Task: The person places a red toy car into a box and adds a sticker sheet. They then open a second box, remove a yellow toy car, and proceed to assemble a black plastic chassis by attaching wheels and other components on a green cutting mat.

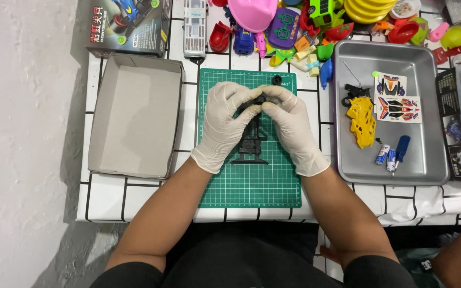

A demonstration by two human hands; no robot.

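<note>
A black toy car chassis (pixel 252 140) lies lengthwise on the green cutting mat (pixel 249 184). My left hand (pixel 224 124) and my right hand (pixel 292 125), both in white gloves, meet over its far end and pinch it with the fingertips. The chassis's near end shows between my wrists. A small black wheel (pixel 277 80) rests on the mat just beyond my fingers.
An open grey cardboard box (pixel 134 114) sits left of the mat, its printed lid (pixel 129 24) behind it. Right is a metal tray (pixel 428 165) with a yellow car shell (pixel 362 121), sticker sheets (pixel 396 104), batteries (pixel 386 154), a blue screwdriver (pixel 400 148). Colourful toys (pixel 316 26) crowd the back.
</note>
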